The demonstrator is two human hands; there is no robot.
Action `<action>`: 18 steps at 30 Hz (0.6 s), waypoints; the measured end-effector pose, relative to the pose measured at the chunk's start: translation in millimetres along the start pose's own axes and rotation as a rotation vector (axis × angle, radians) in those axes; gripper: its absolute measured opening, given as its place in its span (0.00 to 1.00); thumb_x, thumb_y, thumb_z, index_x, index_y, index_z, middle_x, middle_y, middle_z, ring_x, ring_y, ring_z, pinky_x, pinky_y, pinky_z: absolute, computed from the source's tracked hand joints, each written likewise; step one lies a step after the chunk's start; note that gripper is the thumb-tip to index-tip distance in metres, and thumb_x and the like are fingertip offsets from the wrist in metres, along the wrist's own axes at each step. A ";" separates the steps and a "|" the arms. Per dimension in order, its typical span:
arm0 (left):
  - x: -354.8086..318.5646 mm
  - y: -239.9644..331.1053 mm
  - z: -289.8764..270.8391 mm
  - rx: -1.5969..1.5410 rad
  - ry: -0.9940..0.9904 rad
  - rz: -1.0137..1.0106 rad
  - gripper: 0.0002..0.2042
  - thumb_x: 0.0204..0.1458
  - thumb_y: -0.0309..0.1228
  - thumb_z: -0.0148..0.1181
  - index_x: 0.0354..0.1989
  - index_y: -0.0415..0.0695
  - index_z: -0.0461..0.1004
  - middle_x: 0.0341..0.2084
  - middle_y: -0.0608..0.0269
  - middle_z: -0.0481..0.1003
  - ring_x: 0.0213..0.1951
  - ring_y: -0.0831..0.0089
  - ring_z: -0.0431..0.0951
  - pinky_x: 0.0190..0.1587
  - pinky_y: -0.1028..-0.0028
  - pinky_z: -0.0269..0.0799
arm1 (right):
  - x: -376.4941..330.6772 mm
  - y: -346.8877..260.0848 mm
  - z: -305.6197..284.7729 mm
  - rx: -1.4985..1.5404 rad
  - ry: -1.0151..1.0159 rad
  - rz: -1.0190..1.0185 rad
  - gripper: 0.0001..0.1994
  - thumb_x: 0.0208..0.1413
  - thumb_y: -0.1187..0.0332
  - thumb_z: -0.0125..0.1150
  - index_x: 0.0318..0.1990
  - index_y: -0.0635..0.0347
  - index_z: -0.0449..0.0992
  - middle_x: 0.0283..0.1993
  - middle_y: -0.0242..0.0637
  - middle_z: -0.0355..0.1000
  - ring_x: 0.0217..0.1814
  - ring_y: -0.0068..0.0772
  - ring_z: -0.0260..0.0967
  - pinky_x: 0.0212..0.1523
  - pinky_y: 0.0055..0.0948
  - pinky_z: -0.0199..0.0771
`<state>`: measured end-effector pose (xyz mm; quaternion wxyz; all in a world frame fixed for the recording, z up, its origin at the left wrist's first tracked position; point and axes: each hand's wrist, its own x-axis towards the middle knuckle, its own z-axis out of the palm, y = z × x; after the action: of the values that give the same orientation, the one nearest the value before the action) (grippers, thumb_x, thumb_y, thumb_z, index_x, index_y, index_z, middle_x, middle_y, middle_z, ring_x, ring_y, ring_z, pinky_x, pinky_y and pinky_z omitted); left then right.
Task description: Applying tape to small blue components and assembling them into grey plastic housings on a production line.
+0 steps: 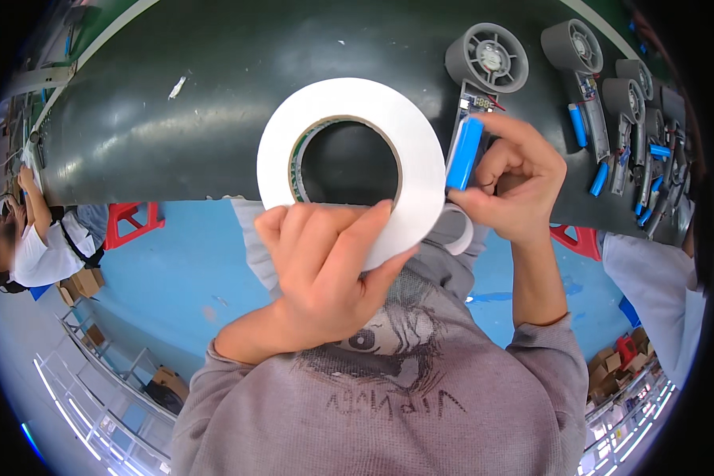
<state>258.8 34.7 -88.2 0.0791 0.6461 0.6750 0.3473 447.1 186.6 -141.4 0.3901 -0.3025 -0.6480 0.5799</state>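
My left hand (319, 258) is closed on the lower rim of a large white roll of tape (422, 151), its fingers on the face and near the cardboard core. A loose, curled end of tape (464, 234) hangs beside the roll's lower right. Between thumb and index finger, my right hand (527, 178) pinches a blue cylindrical battery cell (465, 155), held next to the roll's right edge. Just beyond it lies a grey handheld fan (488, 59) with its round head and an exposed circuit board (477, 103); its handle is partly hidden by the battery and my hand.
The dark green worktable (174, 151) spans the view. More grey fan units (573, 47) with blue batteries crowd its right end. Red stools (131, 224) stand below the table edge. Another person (51, 246) sits at far left; light clothing (650, 278) shows at right.
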 end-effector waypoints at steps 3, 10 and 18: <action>-9.3 1.6 -17.3 -0.029 -0.039 0.039 0.24 0.36 0.36 0.79 0.45 0.43 0.83 0.33 0.68 0.76 0.33 0.68 0.71 0.47 0.63 0.55 | 5.1 -5.6 -1.2 0.012 0.095 0.084 0.33 0.39 0.80 0.78 0.59 0.72 0.76 0.20 0.22 0.68 0.21 0.10 0.63 0.24 0.14 0.57; 11.6 -60.3 -20.4 0.314 0.077 -0.080 0.21 0.43 0.35 0.76 0.47 0.43 0.81 0.37 0.64 0.80 0.41 0.65 0.77 0.50 0.64 0.56 | 8.7 -0.9 -17.0 0.190 -0.050 0.129 0.31 0.46 0.72 0.71 0.60 0.75 0.73 0.26 0.25 0.70 0.27 0.11 0.64 0.30 0.14 0.61; 136.7 -37.7 18.8 -0.204 -0.027 0.048 0.20 0.52 0.37 0.70 0.49 0.37 0.78 0.42 0.49 0.78 0.43 0.55 0.80 0.47 0.61 0.74 | 5.6 -3.1 -28.1 0.226 -0.112 0.163 0.31 0.46 0.72 0.72 0.61 0.74 0.72 0.26 0.26 0.71 0.26 0.11 0.63 0.29 0.14 0.59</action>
<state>217.6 171.3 -77.0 0.1454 0.6554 0.6193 0.4072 468.5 205.4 -136.9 0.3365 -0.2755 -0.5727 0.6949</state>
